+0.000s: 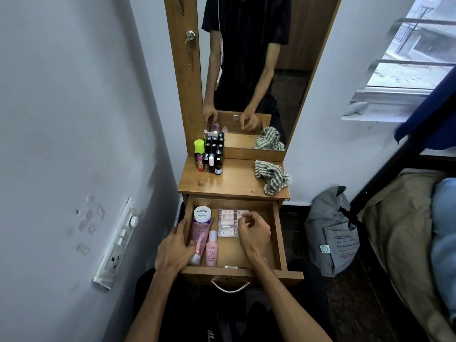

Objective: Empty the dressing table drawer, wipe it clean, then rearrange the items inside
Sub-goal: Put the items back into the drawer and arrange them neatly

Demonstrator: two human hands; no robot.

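Head view looks steeply down, close over the open drawer (276, 233).

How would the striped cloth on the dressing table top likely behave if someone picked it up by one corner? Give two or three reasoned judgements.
The striped cloth lies crumpled in soft folds, so it would probably hang limp rather than hold its shape. It looks thin, with a frayed edge, so it is likely light. Bunched on the table top, it seems unlikely to roll or slide by itself.

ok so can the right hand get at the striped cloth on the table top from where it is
Probably yes. The right hand is in the open drawer, at the pink packets. The striped cloth lies uncovered at the table top's right edge, just above and beyond. Nothing stands between; the hand only needs lifting out.
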